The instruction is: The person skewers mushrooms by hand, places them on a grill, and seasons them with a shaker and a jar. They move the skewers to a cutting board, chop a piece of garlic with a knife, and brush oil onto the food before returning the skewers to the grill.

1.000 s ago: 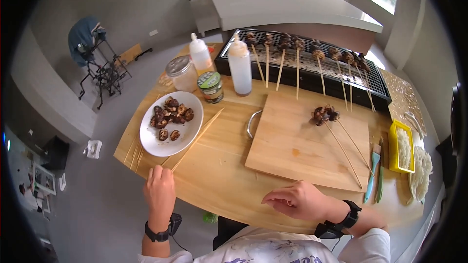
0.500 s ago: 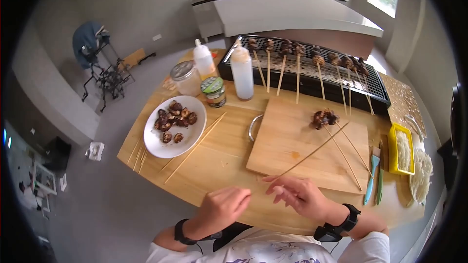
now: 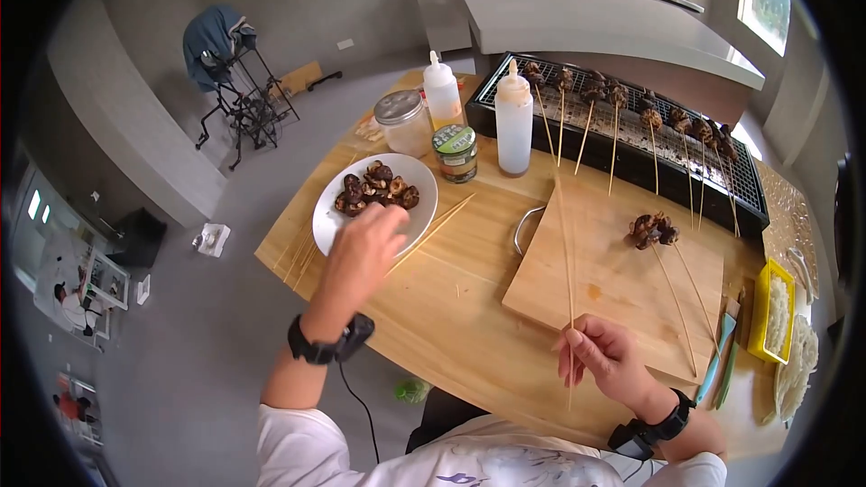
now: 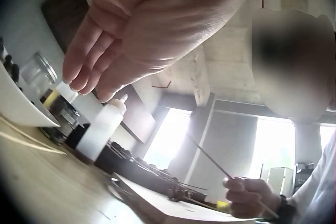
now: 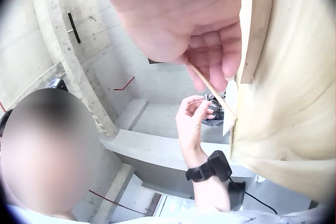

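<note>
My right hand (image 3: 609, 361) pinches a bare wooden skewer (image 3: 568, 261) between thumb and fingers, its long end pointing away over the cutting board (image 3: 541, 284). My left hand (image 3: 363, 248) is over the near right side of a white bowl (image 3: 325, 233) of dark, browned mushrooms (image 3: 372, 185). In the left wrist view the left hand's fingers (image 4: 97, 58) are relaxed and hold nothing. Two skewers threaded with mushrooms (image 3: 651, 230) lie on the board. Loose skewers (image 3: 433, 233) lie beside the bowl, with more (image 3: 293, 257) at its left.
Behind the board stands a black grill (image 3: 663, 158) with several mushroom skewers across it. Two squeeze bottles (image 3: 514, 126), a lidded jar (image 3: 403, 122) and a green-topped jar (image 3: 456, 153) stand behind the bowl. At right are a blue brush (image 3: 717, 356) and a yellow tray (image 3: 771, 311) of white noodles.
My left hand first moved from the loose skewers toward my right hand, then out over the bowl. A skewer came into my right hand and now points away from me. The head view has shifted.
</note>
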Action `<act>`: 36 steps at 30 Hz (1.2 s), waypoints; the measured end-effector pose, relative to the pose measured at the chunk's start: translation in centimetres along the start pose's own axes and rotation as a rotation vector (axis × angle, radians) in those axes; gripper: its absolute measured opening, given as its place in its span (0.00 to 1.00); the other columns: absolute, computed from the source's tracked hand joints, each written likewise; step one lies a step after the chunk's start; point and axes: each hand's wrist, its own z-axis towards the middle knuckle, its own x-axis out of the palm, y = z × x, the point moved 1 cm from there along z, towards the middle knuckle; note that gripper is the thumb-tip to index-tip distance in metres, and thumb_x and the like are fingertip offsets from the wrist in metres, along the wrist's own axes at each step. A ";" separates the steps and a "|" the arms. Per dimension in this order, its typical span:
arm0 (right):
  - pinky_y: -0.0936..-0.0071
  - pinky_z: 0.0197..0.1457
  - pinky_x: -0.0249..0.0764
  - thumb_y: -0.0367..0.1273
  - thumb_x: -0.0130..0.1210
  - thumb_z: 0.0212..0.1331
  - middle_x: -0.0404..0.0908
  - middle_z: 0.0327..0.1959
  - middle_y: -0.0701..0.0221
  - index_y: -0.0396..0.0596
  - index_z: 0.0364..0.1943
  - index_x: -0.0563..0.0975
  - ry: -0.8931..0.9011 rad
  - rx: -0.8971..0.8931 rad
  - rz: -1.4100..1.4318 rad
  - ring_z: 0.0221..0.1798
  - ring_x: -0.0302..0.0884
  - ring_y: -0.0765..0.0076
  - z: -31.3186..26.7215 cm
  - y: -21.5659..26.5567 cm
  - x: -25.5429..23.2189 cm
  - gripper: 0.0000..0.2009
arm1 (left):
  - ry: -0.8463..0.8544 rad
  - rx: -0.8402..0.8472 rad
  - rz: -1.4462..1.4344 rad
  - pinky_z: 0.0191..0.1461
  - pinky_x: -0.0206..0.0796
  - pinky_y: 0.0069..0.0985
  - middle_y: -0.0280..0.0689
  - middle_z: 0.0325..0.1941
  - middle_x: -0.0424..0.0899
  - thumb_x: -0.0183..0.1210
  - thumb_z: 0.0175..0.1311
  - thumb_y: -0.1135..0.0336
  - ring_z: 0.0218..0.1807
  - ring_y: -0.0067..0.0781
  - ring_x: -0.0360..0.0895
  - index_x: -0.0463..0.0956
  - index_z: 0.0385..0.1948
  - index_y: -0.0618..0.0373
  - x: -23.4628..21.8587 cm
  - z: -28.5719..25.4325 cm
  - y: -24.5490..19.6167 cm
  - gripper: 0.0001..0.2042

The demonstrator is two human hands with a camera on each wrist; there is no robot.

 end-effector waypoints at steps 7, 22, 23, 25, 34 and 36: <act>0.85 0.20 0.59 0.34 0.42 0.66 0.66 0.13 0.78 0.42 0.35 0.73 0.062 0.103 -0.094 0.16 0.62 0.85 0.0 -0.2 0.6 0.11 | 0.233 0.015 0.211 0.43 0.67 0.39 0.47 0.35 0.75 0.60 0.46 0.76 0.40 0.52 0.74 0.72 0.38 0.59 1.8 1.2 6.0 0.14; 0.81 0.19 0.50 0.31 0.46 0.63 0.56 0.11 0.79 0.46 0.36 0.76 0.126 0.010 -0.237 0.16 0.49 0.85 -0.3 -0.7 0.8 0.07 | 0.119 -0.248 -1.158 0.38 0.71 0.21 0.43 0.40 0.78 0.58 0.54 0.74 0.36 0.26 0.76 0.68 0.47 0.60 0.8 -0.6 1.9 0.17; 0.81 0.19 0.50 0.31 0.46 0.63 0.56 0.11 0.79 0.46 0.36 0.76 0.125 0.009 -0.239 0.16 0.49 0.85 -0.3 -0.6 0.8 0.07 | 0.124 -0.215 -1.196 0.38 0.71 0.21 0.43 0.40 0.78 0.58 0.55 0.74 0.36 0.26 0.76 0.67 0.48 0.60 1.1 -0.7 1.6 0.18; 0.85 0.20 0.53 0.34 0.43 0.65 0.59 0.13 0.81 0.43 0.35 0.76 0.146 -0.001 -0.272 0.17 0.54 0.86 -0.5 -0.4 0.8 0.11 | 0.138 -0.174 -1.239 0.38 0.71 0.21 0.43 0.41 0.78 0.59 0.55 0.71 0.36 0.27 0.76 0.67 0.48 0.60 1.5 -0.7 1.2 0.19; 0.84 0.19 0.52 0.34 0.45 0.65 0.59 0.12 0.80 0.44 0.34 0.76 0.087 -0.010 -0.337 0.16 0.54 0.86 -0.3 -0.2 0.8 0.10 | 0.197 -0.197 -1.235 0.40 0.69 0.21 0.39 0.41 0.78 0.58 0.57 0.71 0.40 0.29 0.78 0.66 0.47 0.59 1.9 -0.8 0.8 0.16; 0.84 0.19 0.52 0.33 0.45 0.65 0.59 0.12 0.80 0.44 0.34 0.76 0.086 -0.012 -0.347 0.16 0.54 0.86 -0.3 -0.2 0.8 0.10 | 0.197 -0.197 -1.242 0.40 0.69 0.21 0.39 0.41 0.78 0.58 0.57 0.71 0.40 0.29 0.78 0.67 0.45 0.59 2.0 -0.9 0.9 0.15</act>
